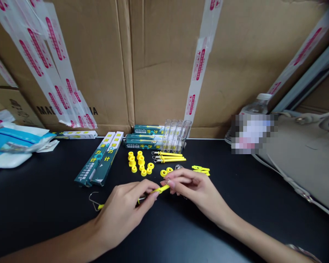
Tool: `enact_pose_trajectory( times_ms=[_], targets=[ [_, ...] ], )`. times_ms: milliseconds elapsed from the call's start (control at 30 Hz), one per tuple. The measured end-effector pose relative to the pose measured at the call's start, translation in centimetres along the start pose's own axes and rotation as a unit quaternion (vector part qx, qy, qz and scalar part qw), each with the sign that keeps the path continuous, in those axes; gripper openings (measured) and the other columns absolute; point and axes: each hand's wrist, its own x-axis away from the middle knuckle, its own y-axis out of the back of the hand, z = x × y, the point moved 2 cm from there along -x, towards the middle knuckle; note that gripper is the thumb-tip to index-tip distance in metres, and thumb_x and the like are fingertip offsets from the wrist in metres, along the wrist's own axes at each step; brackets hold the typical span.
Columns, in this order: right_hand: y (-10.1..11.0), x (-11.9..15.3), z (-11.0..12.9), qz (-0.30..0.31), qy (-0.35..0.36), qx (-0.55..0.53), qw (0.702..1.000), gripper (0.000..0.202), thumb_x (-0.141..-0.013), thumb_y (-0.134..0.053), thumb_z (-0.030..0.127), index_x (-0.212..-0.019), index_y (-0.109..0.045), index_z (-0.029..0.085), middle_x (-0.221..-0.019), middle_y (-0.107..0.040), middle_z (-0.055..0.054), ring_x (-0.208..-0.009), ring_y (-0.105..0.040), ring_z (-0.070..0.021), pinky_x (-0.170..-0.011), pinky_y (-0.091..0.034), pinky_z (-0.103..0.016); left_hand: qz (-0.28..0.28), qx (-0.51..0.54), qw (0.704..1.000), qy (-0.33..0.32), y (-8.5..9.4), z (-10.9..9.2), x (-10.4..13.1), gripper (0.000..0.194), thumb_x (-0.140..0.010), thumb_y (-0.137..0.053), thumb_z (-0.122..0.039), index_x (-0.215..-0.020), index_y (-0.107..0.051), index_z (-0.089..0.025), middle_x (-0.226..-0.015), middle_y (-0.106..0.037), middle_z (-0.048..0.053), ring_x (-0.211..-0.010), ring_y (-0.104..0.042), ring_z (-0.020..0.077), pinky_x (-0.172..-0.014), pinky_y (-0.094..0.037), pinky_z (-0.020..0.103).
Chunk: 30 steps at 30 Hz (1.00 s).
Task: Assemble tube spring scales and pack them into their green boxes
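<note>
On the worktop [181,233], most collars [141,159] lay between two force-gauge cartons [108,160], left, and the rods [168,157], right. The tubes [177,136] were behind the rods. A plastic piece [164,189] was between the left hand [126,208] and right hand [192,186].

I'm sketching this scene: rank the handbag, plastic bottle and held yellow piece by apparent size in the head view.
1. Handbag, though cut off at the edge
2. Plastic bottle
3. Yellow piece, partly covered

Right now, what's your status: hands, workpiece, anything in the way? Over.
Left hand pinching yellow rod. Right hand fingers at its tip, exact grip unclear. Yellow collars just beyond, not blocking the rod.
</note>
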Motion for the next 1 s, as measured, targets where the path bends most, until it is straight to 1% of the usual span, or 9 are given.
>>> enact_pose_trajectory(
  times_ms=[133,233,367,467,600,700,833,1000],
  targets=[
    [-0.04,0.03,0.20,-0.018,-0.005,-0.010,1.000,0.022,-0.082,-0.076,0.036,-0.092,-0.073,0.018,-0.091,-0.077,-0.005,-0.069,-0.067,-0.0108,-0.064,-0.052,-0.020,-0.001,0.021,0.999,0.027,0.20,-0.11,-0.21,0.008,-0.097,-0.057,-0.024,-0.096,-0.064,-0.026,-0.086,-0.074,-0.009,-0.077,-0.071,0.0081,-0.073,-0.049,0.015],
    [-0.18,0.23,0.39,-0.015,-0.008,-0.010,1.000,0.021,-0.082,-0.075,0.036,-0.092,-0.072,0.017,-0.084,-0.075,-0.004,-0.069,-0.067,-0.0115,-0.063,-0.052,-0.021,0.003,0.026,0.999,0.032,0.18,-0.10,-0.17,0.008,-0.096,-0.056,-0.024,-0.096,-0.064,-0.026,-0.086,-0.073,-0.009,-0.077,-0.071,0.0080,-0.073,-0.049,0.015],
    [-0.14,0.38,0.53,-0.032,0.000,-0.019,0.999,0.021,-0.084,-0.074,0.036,-0.092,-0.070,0.017,-0.073,-0.073,-0.001,-0.064,-0.065,-0.0112,-0.061,-0.052,-0.021,0.005,0.031,0.998,0.048,0.16,0.07,-0.18,0.009,-0.096,-0.055,-0.023,-0.098,-0.063,-0.027,-0.084,-0.072,-0.010,-0.074,-0.070,0.0078,-0.071,-0.049,0.016],
    [-0.27,0.30,0.29,-0.017,0.006,-0.027,0.999,0.020,-0.084,-0.074,0.035,-0.093,-0.070,0.017,-0.073,-0.072,-0.001,-0.067,-0.066,-0.0120,-0.062,-0.052,-0.021,0.005,0.033,0.997,0.063,0.24,0.11,-0.34,0.010,-0.095,-0.055,-0.021,-0.098,-0.063,-0.027,-0.083,-0.073,-0.009,-0.072,-0.069,0.0082,-0.069,-0.050,0.016],
    [-0.54,0.24,-0.20,0.006,0.012,-0.040,0.999,0.018,-0.085,-0.073,0.034,-0.094,-0.070,0.018,-0.077,-0.071,-0.001,-0.067,-0.067,-0.0119,-0.062,-0.052,-0.022,0.005,0.033,0.998,0.052,0.32,-0.05,-0.48,0.011,-0.094,-0.055,-0.020,-0.098,-0.063,-0.026,-0.084,-0.073,-0.007,-0.073,-0.070,0.0089,-0.070,-0.050,0.016],
    [-0.50,0.23,-0.33,0.003,0.014,-0.038,0.999,0.018,-0.087,-0.071,0.034,-0.095,-0.069,0.017,-0.075,-0.070,-0.001,-0.066,-0.066,-0.0121,-0.061,-0.052,-0.022,0.000,0.030,0.999,0.036,0.32,-0.15,-0.42,0.012,-0.095,-0.054,-0.020,-0.098,-0.063,-0.026,-0.085,-0.073,-0.007,-0.073,-0.069,0.0089,-0.071,-0.050,0.016],
    [-0.40,0.14,-0.10,-0.002,0.014,-0.045,0.999,0.020,-0.086,-0.071,0.035,-0.094,-0.067,0.017,-0.083,-0.072,-0.004,-0.067,-0.067,-0.0132,-0.061,-0.053,-0.024,-0.004,0.016,1.000,0.016,0.28,-0.27,-0.39,0.012,-0.096,-0.053,-0.020,-0.098,-0.064,-0.026,-0.086,-0.072,-0.006,-0.073,-0.069,0.0101,-0.070,-0.050,0.018],
    [-0.58,0.18,0.15,-0.001,0.009,-0.045,0.999,0.022,-0.087,-0.070,0.037,-0.094,-0.067,0.017,-0.073,-0.071,-0.002,-0.064,-0.066,-0.0132,-0.061,-0.053,-0.024,-0.004,0.012,1.000,0.026,0.25,-0.30,-0.57,0.011,-0.097,-0.053,-0.021,-0.098,-0.063,-0.026,-0.084,-0.071,-0.006,-0.073,-0.068,0.0106,-0.070,-0.050,0.019]
  ],
)
